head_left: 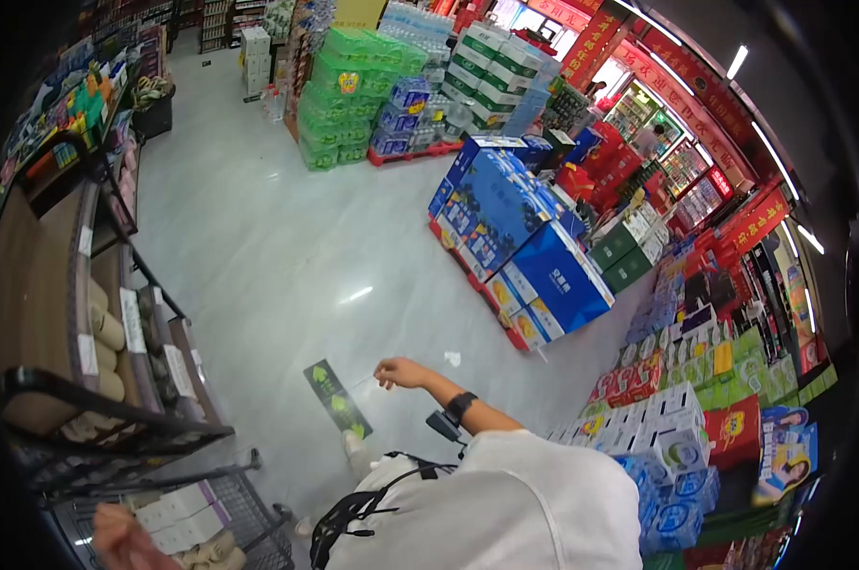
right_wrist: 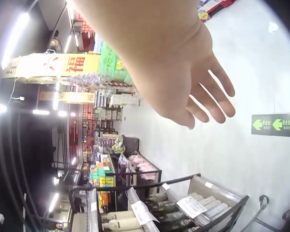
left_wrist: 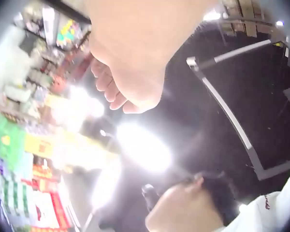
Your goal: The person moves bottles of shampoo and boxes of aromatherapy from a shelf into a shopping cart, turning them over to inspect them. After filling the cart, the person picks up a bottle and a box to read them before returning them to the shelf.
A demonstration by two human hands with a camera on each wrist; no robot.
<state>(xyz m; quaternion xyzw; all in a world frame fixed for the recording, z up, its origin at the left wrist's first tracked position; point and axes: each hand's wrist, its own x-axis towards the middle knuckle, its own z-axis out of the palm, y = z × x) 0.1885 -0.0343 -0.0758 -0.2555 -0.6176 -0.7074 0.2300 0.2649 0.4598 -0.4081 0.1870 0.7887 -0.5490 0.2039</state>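
Over the near end of a wire shopping cart, at the lower left of the head view, is my left hand, partly cut off by the frame edge. White boxes and beige rounded items lie inside the cart. The left wrist view shows the same hand from below, fingers loosely bent and nothing held. My right hand hangs above the pale floor with relaxed fingers. In the right wrist view its fingers are spread slightly and hold nothing.
A dark-framed shelf with beige bottles stands on the left. A green exit sign lies on the floor. Blue cartons form a display ahead, and stacked boxes line the right. Green bottle packs stand farther back.
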